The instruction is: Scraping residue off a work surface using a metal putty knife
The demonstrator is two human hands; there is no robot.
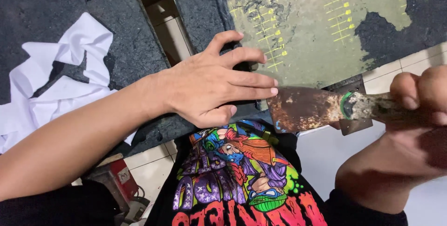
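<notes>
Looking down, we see our left hand (219,84) spread flat, fingers wide and pointing right, palm pressed on the dark near edge of a platen (316,35); it holds nothing. The fingertips end just beside the blade of a scraper (305,109), close to touching, though we cannot tell whether they meet it. Our right hand (419,114) is wrapped tight around the scraper's grimy handle at the right edge of view, with the thumb on top. A green band circles the handle where it joins the blade. The blade is broad, rust-brown and pitted, points left, and lies low over the platen's near edge, roughly level with it; contact is unclear. The platen surface is worn olive-green with yellow grid marks and dark patches where the coating has peeled, largest at the upper right. A small dark bracket (351,86) sits under the platen just behind the blade. To the left is a second dark, rough board (56,2), with a crumpled white cloth (56,67) lying on it, well apart from both hands. Between the boards a gap shows pale floor tiles (172,35). Below the hands is our black shirt (242,179) with a bright cartoon print. A red metal part (116,174) sits low at the left near the floor.
</notes>
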